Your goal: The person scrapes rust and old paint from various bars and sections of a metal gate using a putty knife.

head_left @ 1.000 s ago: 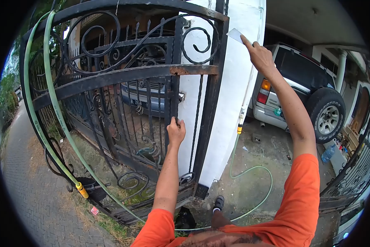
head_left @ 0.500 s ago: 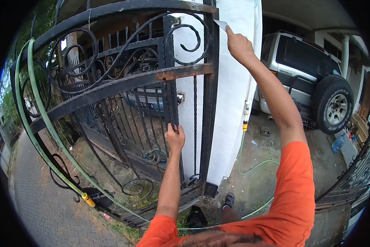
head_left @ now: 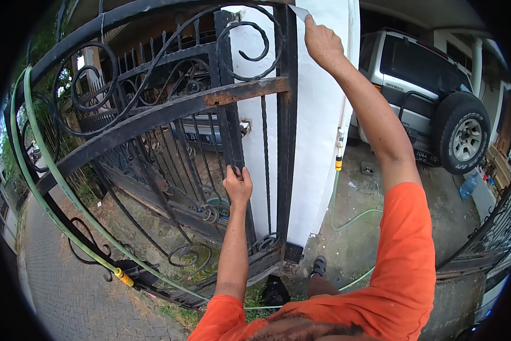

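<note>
My right hand (head_left: 323,41) is raised high, its fingers pinched on a thin, flat, greyish sheet (head_left: 301,11) whose tip reaches the upper part of the black gate post (head_left: 288,119). Lower down, my left hand (head_left: 238,184) is closed around a vertical black bar of the iron gate, with thumb and index finger showing. Brown rust marks the crossbar (head_left: 227,98) between the two hands. Behind the post stands a white wall pillar (head_left: 319,113).
A green hose (head_left: 68,176) with a yellow nozzle (head_left: 123,277) hangs over the gate's left side. More hose (head_left: 355,217) lies on the ground at right. A silver and black car (head_left: 414,74) is parked beyond, near a plastic bottle (head_left: 468,186).
The view has shifted slightly, so the gate sits a little further left and higher. My right hand, still holding the sheet, appears higher; my left hand keeps its hold on the bar.
</note>
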The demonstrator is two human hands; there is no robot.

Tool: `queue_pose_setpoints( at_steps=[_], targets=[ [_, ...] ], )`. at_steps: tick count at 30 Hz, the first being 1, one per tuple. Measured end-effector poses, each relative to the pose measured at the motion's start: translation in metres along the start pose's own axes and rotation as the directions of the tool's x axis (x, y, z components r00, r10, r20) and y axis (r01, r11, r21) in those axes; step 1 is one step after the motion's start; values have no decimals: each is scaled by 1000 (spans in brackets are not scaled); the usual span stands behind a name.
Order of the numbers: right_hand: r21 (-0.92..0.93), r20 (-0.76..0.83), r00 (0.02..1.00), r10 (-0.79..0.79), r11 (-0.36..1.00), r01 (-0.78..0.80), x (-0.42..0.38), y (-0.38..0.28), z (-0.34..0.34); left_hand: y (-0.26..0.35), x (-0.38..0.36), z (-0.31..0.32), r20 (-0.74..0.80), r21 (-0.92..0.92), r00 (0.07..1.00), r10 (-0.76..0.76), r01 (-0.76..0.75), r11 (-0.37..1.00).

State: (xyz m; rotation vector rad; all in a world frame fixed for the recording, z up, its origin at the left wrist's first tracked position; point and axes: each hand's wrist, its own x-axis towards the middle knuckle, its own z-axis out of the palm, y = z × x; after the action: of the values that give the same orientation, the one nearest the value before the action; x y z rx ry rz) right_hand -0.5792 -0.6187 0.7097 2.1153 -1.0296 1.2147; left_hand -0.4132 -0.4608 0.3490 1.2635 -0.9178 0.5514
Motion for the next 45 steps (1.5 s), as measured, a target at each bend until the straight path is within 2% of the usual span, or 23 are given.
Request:
queue_pose_setpoints(
  at_steps=[2, 5, 6, 10, 12, 13, 17, 21, 25, 27, 29, 31, 32, 33, 35, 36, 37, 38, 39, 41, 43, 44, 45],
  targets=[
    [15, -173, 985, 2, 1000, 1, 35, -4, 1, -1, 2, 1, 6, 18, 1000, 24, -24, 1000],
    [-59, -231, 973, -26, 998, 13, 48, -13, -1, -1, 3, 1, 14, -2, 1000, 0, 0, 1000],
    [11, -180, 983, -23, 1000, 26, 34, -14, -6, -2, 1, 1, 8, -9, 1000, -7, 7, 1000],
    [-60, 90, 992, -91, 993, 97, -45, -3, -9, -2, 0, 1, -11, 0, 1000, -2, 2, 1000],
    [-70, 288, 953, -94, 991, 118, -53, 24, -3, 3, -3, 1, -13, -6, 1000, -23, 23, 1000],
    [-137, 391, 909, -147, 967, 215, -55, 36, -11, 4, 0, 1, -19, -3, 999, -34, 34, 999],
    [-14, -5, 983, -185, 983, 185, -37, 2, -48, 2, 2, 2, -42, 7, 999, -25, 25, 1000],
    [-17, -315, 895, -317, 944, 329, 1, -41, -56, 0, -1, 3, -41, -23, 999, -18, 17, 1000],
    [-65, -314, 882, -352, 934, 350, 25, -51, -16, 2, 0, 1, -18, -20, 999, -49, 48, 999],
    [220, -139, 990, 30, 975, 2, 39, -37, -9, -4, -2, 1, -13, -41, 999, -47, 47, 998],
    [311, -88, 994, 68, 950, -38, 34, -40, -11, -7, -1, 0, -11, -63, 999, -39, 39, 997],
    [135, -312, 931, -191, 961, 243, 14, -53, -16, -4, -2, 1, -8, -70, 998, -57, 56, 996],
    [106, -302, 924, -233, 955, 276, 10, -57, -17, -2, 2, 3, -5, -71, 999, -52, 51, 996],
    [129, -255, 957, -141, 976, 178, 21, -53, -1, 1, 3, 3, -12, -70, 998, -60, 59, 996],
    [429, 8, 982, 188, 886, -174, 43, -32, 19, 1, -6, -2, -7, -55, 997, -75, 74, 996],
    [548, 180, 967, 180, 799, -250, 37, -29, -3, 1, -6, -2, -7, -51, 997, -80, 79, 996],
    [553, 171, 970, 172, 798, -239, 25, -35, -12, -1, -2, 0, -15, -51, 997, -82, 81, 995],
    [465, -70, 994, 87, 884, -45, 10, -40, -19, -4, -2, 2, -34, -59, 998, -57, 55, 997],
    [324, -295, 955, -26, 938, 125, 2, -43, -23, 1, 2, 2, -38, -64, 998, -52, 50, 997],
    [239, -533, 832, -151, 917, 320, -2, -47, -15, 10, 1, -3, 0, -23, 998, -60, 60, 998],
    [159, -353, 924, -150, 963, 217, 14, -37, -4, 1, -2, -2, 5, -15, 999, -44, 44, 999],
    [413, -98, 994, 51, 911, -6, 25, -28, -2, 4, -1, -2, 8, -1, 999, -52, 52, 999],
    [575, 199, 962, 185, 773, -268, 29, -20, -8, 6, -1, -2, 9, 10, 998, -57, 57, 998]
  ],
)
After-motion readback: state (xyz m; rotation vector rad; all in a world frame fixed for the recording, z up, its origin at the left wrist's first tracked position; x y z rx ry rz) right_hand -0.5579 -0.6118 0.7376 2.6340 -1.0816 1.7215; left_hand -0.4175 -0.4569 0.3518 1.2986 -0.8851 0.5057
